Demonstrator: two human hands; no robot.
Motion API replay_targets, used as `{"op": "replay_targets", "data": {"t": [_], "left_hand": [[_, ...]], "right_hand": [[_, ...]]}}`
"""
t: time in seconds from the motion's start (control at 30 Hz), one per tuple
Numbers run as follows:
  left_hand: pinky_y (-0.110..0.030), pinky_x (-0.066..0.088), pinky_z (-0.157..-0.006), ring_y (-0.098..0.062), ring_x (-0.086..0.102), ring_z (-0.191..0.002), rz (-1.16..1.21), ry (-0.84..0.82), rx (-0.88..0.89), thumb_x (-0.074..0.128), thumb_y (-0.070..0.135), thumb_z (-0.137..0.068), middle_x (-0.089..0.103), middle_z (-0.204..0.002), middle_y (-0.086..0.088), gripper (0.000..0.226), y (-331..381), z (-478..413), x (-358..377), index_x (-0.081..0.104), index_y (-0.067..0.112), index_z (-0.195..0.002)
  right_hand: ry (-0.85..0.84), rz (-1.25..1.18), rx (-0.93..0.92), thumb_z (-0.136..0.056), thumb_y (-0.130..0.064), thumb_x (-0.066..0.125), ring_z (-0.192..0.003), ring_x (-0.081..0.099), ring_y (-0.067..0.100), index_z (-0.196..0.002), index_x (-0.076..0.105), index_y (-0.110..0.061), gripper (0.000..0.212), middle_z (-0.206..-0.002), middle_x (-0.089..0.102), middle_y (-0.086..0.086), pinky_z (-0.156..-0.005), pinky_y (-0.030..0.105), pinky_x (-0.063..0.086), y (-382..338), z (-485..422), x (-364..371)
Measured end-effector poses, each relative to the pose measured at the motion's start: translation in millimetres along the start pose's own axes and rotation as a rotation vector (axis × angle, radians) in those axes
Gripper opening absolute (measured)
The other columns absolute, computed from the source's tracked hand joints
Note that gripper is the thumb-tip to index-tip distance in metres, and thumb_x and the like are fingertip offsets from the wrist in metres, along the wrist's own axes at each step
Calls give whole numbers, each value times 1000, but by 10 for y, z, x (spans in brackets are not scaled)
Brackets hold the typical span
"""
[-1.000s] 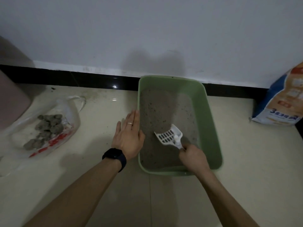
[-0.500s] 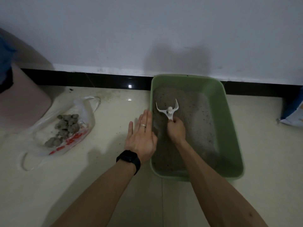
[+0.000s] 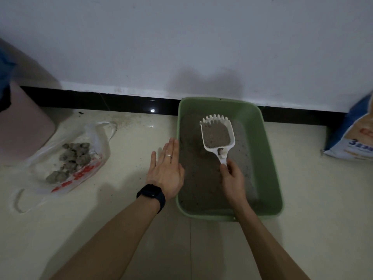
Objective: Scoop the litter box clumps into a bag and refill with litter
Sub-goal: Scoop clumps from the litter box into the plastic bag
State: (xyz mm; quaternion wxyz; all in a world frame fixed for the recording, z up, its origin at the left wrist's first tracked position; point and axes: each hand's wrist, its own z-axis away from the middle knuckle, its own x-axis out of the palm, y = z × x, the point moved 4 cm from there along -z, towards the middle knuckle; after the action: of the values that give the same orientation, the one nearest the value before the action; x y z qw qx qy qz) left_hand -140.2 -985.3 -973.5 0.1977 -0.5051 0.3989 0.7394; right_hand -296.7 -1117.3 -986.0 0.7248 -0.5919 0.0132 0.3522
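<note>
Across the back, a plain white painted wall (image 3: 181,37) above a glossy black skirting strip (image 3: 121,101); below it, a cream tiled floor (image 3: 101,229) carrying everything else. Set close against the skirting, right of centre, a green rectangular plastic litter box (image 3: 268,158), long axis running from the person toward the wall, filled with a bed of fine grey litter (image 3: 201,178). At the far left, a dusty-pink rounded plastic bin (image 3: 22,130), partly cut off by the edge. At the far right, well apart from the box, a blue-and-white printed litter sack (image 3: 351,138), also cut off. On the floor between bin and box, a crumpled clear plastic bag with red print (image 3: 88,170), with a heap of grey litter clumps (image 3: 72,156) lying in it. Between that bag and the box, squarely on the path from one to the other, the left hand (image 3: 166,170) and bare forearm: palm down, fingers straight and together, just beside the box's left wall; contact with the wall unclear. Inside the box, the right hand (image 3: 232,178), fingers curled tight round the handle of a white slotted plastic litter scoop (image 3: 223,158). Scoop over the far half of the litter, long axis nearly parallel to the box's, leaning slightly left; toothed edge toward the wall, handle toward the person, pan face up and loaded with grey litter. On the left wrist, a black smartwatch (image 3: 151,194); on one left finger, a thin silver ring (image 3: 168,156).
</note>
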Motion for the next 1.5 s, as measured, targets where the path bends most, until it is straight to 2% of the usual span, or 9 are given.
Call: {"op": "replay_targets", "data": {"t": [0.33, 0.67, 0.8, 0.93, 1.1, 1.23, 1.33, 1.4, 1.5], "left_hand": [[-44, -3, -121, -15, -6, -150, -6, -22, -15, 26, 30, -101, -15, -163, 1, 71, 11, 18, -30, -22, 17, -151], [-44, -4, -120, -14, -5, -150, -20, -27, -36, 26, 31, -102, -13, -163, 2, 70, 18, 15, -26, -21, 17, -152], [-44, -3, -120, -14, -5, -150, -25, -29, -39, 26, 31, -102, -13, -163, 2, 71, 28, 11, -34, -22, 17, -151], [-44, -3, -120, -14, -5, -150, -35, -30, -40, 26, 31, -101, -12, -163, 2, 70, 23, 18, -28, -21, 18, -152], [-46, -2, -122, -15, -7, -150, -52, -44, -28, 25, 31, -100, -14, -163, 0, 71, 41, 3, -52, -21, 15, -151], [-48, -1, -121, -15, -11, -150, -95, -53, 29, 24, 31, -100, -18, -162, -1, 72, 68, -27, -50, -23, 13, -151], [-47, 0, -122, -14, -13, -149, -80, -63, 35, 26, 31, -100, -20, -162, -2, 73, 64, -69, -38, -23, 13, -151], [-47, -1, -122, -14, -14, -149, -77, -67, 37, 26, 31, -100, -22, -161, -2, 73, 56, -79, -35, -22, 13, -151], [-47, -1, -122, -14, -13, -149, -72, -66, 39, 26, 31, -100, -22, -161, -2, 73, 57, -79, -35, -21, 13, -152]], "right_hand": [[6, -12, 75, -99, -22, 49, -59, 46, 17, -79, 57, -21, 22, -63, 52, -2, -58, 33, 35, -72, 288, -159], [28, 84, 67, -99, -24, 47, -66, 53, 19, -84, 59, -24, 20, -73, 59, -1, -63, 34, 41, -125, 441, -218], [35, 123, 64, -98, -25, 48, -66, 53, 19, -85, 59, -22, 18, -69, 57, -3, -63, 33, 41, -105, 491, -244], [-9, 374, 63, -97, -26, 48, -75, 58, 20, -88, 61, -19, 17, -79, 64, -1, -64, 32, 40, -123, 501, -372], [-46, 721, 180, -94, -32, 49, -91, 63, 36, -89, 68, -13, 27, -93, 70, 13, -70, 32, 42, -85, 546, -895], [-67, 904, 243, -89, -28, 49, -80, 59, 33, -84, 65, -15, 22, -90, 69, 14, -67, 32, 42, -101, 684, -1286], [-104, 1026, 316, -83, -29, 48, -88, 61, 33, -94, 65, -14, 25, -100, 69, 14, -71, 32, 43, -104, 680, -1415], [-124, 1100, 305, -83, -28, 48, -84, 56, 31, -92, 62, -14, 22, -101, 66, 15, -70, 31, 41, -178, 678, -1401], [-156, 1181, 253, -83, -34, 50, -76, 53, 30, -79, 58, -20, 16, -84, 62, 8, -66, 30, 41, -301, 656, -1325]]}}
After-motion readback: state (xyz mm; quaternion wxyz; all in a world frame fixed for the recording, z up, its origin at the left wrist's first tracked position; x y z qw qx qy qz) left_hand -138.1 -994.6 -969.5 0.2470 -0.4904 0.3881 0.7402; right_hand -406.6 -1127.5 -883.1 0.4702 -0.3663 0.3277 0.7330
